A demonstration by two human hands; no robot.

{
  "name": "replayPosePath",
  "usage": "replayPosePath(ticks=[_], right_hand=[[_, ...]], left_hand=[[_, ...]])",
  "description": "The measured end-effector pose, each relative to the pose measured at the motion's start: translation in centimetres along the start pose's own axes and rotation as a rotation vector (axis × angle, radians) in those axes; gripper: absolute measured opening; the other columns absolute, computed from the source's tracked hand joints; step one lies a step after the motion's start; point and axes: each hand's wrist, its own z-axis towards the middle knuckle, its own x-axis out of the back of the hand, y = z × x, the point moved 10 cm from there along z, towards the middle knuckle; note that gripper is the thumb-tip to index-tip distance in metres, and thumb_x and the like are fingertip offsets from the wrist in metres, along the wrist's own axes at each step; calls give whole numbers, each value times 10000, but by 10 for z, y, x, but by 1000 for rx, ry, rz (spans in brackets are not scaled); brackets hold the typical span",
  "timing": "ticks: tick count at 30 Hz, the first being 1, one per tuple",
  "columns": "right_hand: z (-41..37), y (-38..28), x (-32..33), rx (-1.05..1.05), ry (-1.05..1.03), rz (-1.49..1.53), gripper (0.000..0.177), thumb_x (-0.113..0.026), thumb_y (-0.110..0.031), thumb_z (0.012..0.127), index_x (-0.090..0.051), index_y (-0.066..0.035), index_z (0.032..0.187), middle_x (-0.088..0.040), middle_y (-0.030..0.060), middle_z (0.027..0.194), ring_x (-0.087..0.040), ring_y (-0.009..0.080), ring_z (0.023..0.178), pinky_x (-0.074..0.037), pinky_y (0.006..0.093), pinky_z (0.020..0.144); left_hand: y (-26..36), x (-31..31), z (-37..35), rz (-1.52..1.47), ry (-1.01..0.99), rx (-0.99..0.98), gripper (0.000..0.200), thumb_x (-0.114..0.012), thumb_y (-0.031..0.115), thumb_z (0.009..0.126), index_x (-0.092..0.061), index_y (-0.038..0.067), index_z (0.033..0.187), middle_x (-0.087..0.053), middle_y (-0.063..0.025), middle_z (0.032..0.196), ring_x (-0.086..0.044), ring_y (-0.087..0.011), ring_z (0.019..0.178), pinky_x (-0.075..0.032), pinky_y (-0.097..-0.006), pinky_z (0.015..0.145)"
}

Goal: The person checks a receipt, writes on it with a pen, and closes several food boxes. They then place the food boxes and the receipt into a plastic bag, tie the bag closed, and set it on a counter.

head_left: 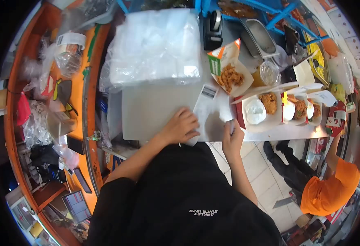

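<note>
A whitish, see-through plastic bag [211,117] lies crumpled between my hands at the counter's front edge. My left hand [183,126] rests over the front right corner of a grey board [155,106], its fingers bent and closed on the bag's left side. Curled fingers of my right hand [232,137] grip the bag's right edge. Just beyond the bag lies a white slip with a printed label [208,91]. To the right, an open box [250,127] holds fried chicken [268,103] beside a round wrapped white item [255,112].
Behind the board sits a large stack of clear plastic bags [155,45]. An open carton [245,84] of fried pieces, a black tape dispenser [213,30] and a metal tray [260,37] stand farther back. A person in an orange shirt [332,190] is at the right.
</note>
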Motion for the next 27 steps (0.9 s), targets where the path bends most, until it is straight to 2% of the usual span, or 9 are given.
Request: replayPosePath(ticks=[3, 5, 10, 12, 14, 17, 20, 24, 27], right_hand=[[4, -13, -54, 47, -336, -449, 219, -564, -213, 862, -489, -7, 866, -585, 223, 613, -585, 426, 587, -452, 490, 563], [4, -34, -97, 140, -426, -425, 178, -552, -166, 850, -502, 2, 881, -589, 230, 690, -597, 412, 670, -472, 488, 617], [30, -74, -161, 307, -376, -393, 124, -548, -105, 827, -520, -1, 889, -588, 208, 870, -592, 377, 797, -485, 461, 665], [45, -120, -154, 491, -174, -433, 146, -561, -61, 790, -544, -8, 925, -571, 160, 956, -568, 339, 858, -501, 424, 678], [56, -134, -181, 580, -177, -472, 201, -583, -42, 756, -566, -16, 955, -549, 125, 972, -544, 288, 916, -514, 379, 688], [63, -147, -239, 920, -277, -548, 195, -617, -62, 695, -578, -25, 882, -559, 98, 914, -561, 245, 891, -520, 347, 674], [87, -137, -266, 949, -410, -667, 184, -613, -53, 673, -585, -29, 853, -577, 90, 877, -564, 244, 876, -517, 334, 668], [88, -162, -243, 896, -317, -553, 166, -623, -53, 672, -598, -29, 834, -597, 96, 861, -565, 254, 863, -512, 340, 662], [91, -193, -212, 653, -221, -400, 143, -655, -69, 723, -605, -18, 847, -602, 139, 875, -536, 329, 895, -471, 406, 756]], left_hand=[[-26, 35, -45, -19, 42, 162, 490, -746, 380, 688, -605, 55, 1025, -547, -115, 1151, -480, -297, 1078, -324, -493, 1003], [-49, 80, -67, 85, 161, 388, 466, -736, 364, 696, -596, 38, 999, -517, -131, 1208, -449, -325, 1162, -310, -465, 1028], [-47, 54, -79, 200, 19, 207, 540, -716, 343, 713, -557, 13, 1111, -451, -155, 1340, -366, -345, 1281, -285, -481, 1049], [-65, 69, -81, 235, 122, 336, 554, -699, 330, 732, -536, 12, 1156, -456, -152, 1326, -386, -329, 1259, -281, -485, 1048], [-81, 92, -87, 219, 201, 422, 555, -685, 315, 746, -518, 13, 1180, -471, -143, 1287, -401, -313, 1234, -274, -482, 1049], [-89, 103, -92, 209, 156, 410, 584, -687, 321, 740, -502, 15, 1203, -473, -138, 1254, -399, -315, 1221, -268, -487, 1046], [-99, 111, -99, 188, 177, 391, 578, -674, 299, 746, -491, 20, 1218, -465, -137, 1250, -387, -319, 1226, -261, -501, 1042], [-129, 127, -90, 224, 228, 428, 577, -619, 266, 772, -461, 19, 1268, -443, -153, 1295, -369, -337, 1240, -226, -494, 1067], [-147, 121, -84, 253, 136, 500, 534, -624, 249, 773, -498, 32, 1245, -484, -144, 1268, -408, -320, 1208, -279, -486, 1019]])
